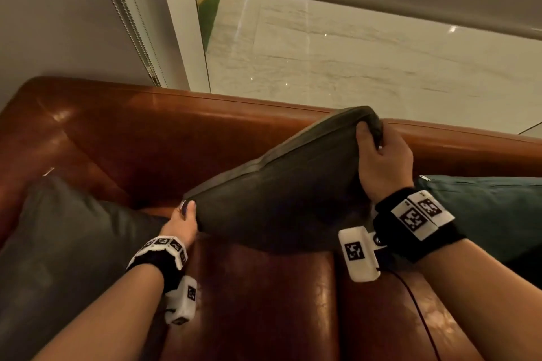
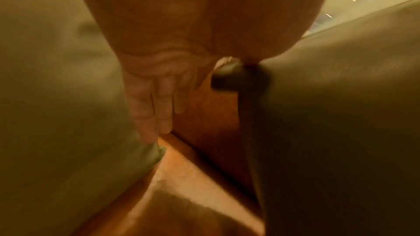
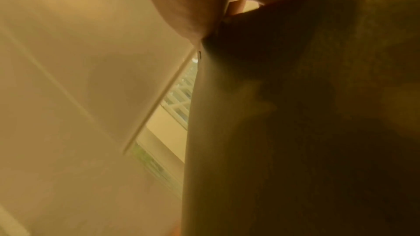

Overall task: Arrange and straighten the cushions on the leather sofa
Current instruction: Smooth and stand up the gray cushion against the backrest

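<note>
A dark olive cushion (image 1: 281, 184) is held tilted above the brown leather sofa (image 1: 140, 132), its long axis rising from lower left to upper right, the seamed edge facing the backrest. The right hand (image 1: 381, 161) grips the raised top corner, fingers curled over the fabric. The left hand (image 1: 183, 221) holds the low left corner; in the left wrist view its fingers (image 2: 156, 103) lie straight while the thumb pins the corner. A charcoal cushion (image 1: 58, 243) slumps at the left arm, and a teal cushion (image 1: 484, 208), zipped, lies at right, partly cut off. Both wrist views are blurred.
</note>
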Demonstrator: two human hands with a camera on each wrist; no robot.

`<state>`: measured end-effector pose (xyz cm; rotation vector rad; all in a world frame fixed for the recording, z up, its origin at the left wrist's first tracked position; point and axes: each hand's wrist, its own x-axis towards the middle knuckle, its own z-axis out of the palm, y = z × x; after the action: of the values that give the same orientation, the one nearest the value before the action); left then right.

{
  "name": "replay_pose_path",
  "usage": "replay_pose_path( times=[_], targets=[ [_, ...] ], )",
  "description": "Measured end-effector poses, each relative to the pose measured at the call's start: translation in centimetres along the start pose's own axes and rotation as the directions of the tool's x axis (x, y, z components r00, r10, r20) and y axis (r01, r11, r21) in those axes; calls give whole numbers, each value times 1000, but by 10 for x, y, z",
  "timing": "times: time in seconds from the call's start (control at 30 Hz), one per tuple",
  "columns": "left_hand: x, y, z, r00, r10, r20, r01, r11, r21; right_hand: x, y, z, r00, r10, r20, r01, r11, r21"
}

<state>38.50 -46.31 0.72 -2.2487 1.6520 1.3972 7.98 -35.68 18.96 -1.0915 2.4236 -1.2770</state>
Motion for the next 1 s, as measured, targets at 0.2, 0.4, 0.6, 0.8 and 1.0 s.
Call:
replay_pose_path(
  times=[0.2, 0.4, 0.6, 0.8, 1.0],
  targets=[
    [-25, 58, -64, 906, 112, -408, -244, 926, -288, 20, 19, -7, 971, 234, -40, -226, 962, 150],
    [-1, 77, -52, 953, 206, -225, -223, 973, -55, 18, 128, 30, 742, 652, 159, -615, 755, -227],
    [7, 46, -43, 869, 296, -396, -381, 912, -153, 21, 135, 19, 897, 442, -12, -428, 861, -273],
    [30, 52, -27, 951, 211, -227, -286, 877, -386, 38, 154, 17, 856, 512, -73, -513, 826, -232],
    [39, 64, -20, 896, 339, -287, -429, 826, -365, 40, 165, 22, 846, 531, -57, -532, 828, -180]
  ],
)
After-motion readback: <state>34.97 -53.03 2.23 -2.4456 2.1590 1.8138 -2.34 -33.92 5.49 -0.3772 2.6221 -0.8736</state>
